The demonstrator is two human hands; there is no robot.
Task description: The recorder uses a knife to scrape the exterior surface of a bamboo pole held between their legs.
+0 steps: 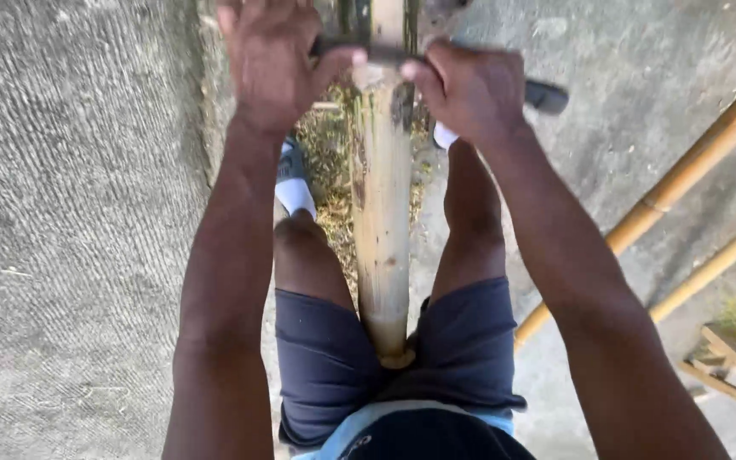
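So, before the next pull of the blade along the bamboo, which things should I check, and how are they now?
1. Left hand on the blade: ok, it is closed on its end.
2. Right hand on the dark handle: ok, closed on it.
3. Blade across the bamboo: ok, it lies crosswise near the far part.
4. Bamboo held steady: ok, its near end sits between the thighs.
5. Legs away from the blade's path: not ok, both knees lie close beside the bamboo.
6. Blade edge and its bite: cannot tell, the hands hide it.
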